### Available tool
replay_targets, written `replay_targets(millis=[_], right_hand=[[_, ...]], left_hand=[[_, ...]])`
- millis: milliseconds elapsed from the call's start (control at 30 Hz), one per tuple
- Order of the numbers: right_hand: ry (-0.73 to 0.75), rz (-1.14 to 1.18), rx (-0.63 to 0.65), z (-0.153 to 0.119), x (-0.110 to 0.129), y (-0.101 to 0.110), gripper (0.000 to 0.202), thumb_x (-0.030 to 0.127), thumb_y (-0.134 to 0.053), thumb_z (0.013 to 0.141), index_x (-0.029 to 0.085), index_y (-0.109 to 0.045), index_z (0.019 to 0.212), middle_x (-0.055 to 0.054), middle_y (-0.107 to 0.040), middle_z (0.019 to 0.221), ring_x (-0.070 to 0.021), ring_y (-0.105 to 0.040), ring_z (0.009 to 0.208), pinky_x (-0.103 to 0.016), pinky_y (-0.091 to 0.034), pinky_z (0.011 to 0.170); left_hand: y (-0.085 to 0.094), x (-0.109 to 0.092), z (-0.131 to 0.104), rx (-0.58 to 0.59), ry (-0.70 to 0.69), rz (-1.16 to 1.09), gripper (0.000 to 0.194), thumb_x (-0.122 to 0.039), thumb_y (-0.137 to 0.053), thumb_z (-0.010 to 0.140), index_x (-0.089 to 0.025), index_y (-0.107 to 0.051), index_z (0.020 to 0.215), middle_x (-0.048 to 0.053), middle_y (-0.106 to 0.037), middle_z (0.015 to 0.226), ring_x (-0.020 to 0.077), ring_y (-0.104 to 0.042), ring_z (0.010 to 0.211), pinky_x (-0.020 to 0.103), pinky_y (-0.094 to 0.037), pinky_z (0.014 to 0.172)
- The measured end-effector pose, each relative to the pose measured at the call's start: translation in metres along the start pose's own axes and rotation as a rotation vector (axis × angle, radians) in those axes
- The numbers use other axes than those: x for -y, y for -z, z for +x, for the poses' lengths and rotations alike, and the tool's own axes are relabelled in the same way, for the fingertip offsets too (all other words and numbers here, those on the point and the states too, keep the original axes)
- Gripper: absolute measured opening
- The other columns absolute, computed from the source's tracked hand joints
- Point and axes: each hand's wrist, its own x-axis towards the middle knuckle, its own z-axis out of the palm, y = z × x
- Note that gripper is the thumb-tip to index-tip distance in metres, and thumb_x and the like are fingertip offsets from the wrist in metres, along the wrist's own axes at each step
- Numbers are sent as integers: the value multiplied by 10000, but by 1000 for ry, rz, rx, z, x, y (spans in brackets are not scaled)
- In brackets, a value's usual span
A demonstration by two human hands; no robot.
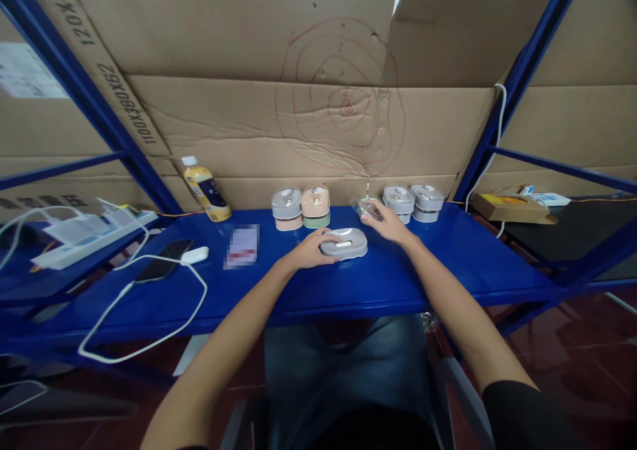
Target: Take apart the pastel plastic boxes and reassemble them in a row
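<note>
A grey oval container (355,244) with a translucent lid and a pale tab on top sits on the blue shelf, near its front edge. My left hand (312,248) grips its left end, fingers over the lid and thumb along the near side. Farther back, my right hand (389,224) closes on a small clear-wrapped object (368,208); my fingers partly cover it and its kind cannot be made out. Just right of this hand stand two grey lidded boxes (426,201). Behind my left hand are a grey-lidded box (287,204) and a pink-lidded box (315,203).
A yellow drink bottle (206,191) leans against the cardboard backing (223,125). To the left lie a blurred-out card (242,246), a phone (164,261), a white cable (206,291) and a power strip (94,237). Blue posts (527,52) frame the shelf.
</note>
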Motion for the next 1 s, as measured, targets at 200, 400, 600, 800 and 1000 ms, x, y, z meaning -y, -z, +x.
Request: replay_targets(millis=[200, 400, 600, 800, 1000], right_hand=[[-56, 1, -111, 1, -6, 2, 633, 627, -639, 878, 180, -608, 1326, -112, -740, 1133, -276, -696, 984, -439, -559, 897], [-44, -2, -236, 3, -5, 6, 620, 642, -484, 963, 187, -558, 1378, -138, -702, 1246, -289, -671, 1119, -450, -544, 976], [27, 17, -107, 2, 1, 7, 618, 605, -649, 879, 169, -634, 1317, -119, -738, 1184, -284, -699, 1067, -459, -548, 983], [142, 41, 213, -5, 12, -3, 692, 487, -892, 676, 185, -713, 1272, -116, -744, 1255, -283, -706, 1151, -439, -531, 1052], [254, -20, 294, -8, 18, -15, 798, 531, -928, 622, 217, -694, 1317, -110, -724, 1282, -297, -689, 1176, -461, -522, 1053]], left_hand=[[2, -6, 2, -158, 80, -15, 420, -520, -704, 857, -225, -779, 1145, 108, -641, 1280, 329, -608, 1256, 492, -444, 1148], [13, -9, 4, -425, 84, -51, 440, -495, -599, 931, -173, -741, 1195, 137, -629, 1345, 322, -583, 1304, 487, -414, 1182], [5, -20, -1, -111, 50, 79, 419, -520, -652, 901, -212, -756, 1165, 121, -634, 1252, 330, -603, 1248, 491, -449, 1137], [-4, -13, -1, -109, 67, 9, 781, -488, -828, 735, -191, -538, 1396, 144, -605, 1372, 345, -602, 1261, 499, -476, 1094], [-12, 0, 3, -98, 89, -148, 1101, -468, -918, 613, -177, -350, 1509, 202, -532, 1488, 373, -550, 1359, 530, -438, 1135]])
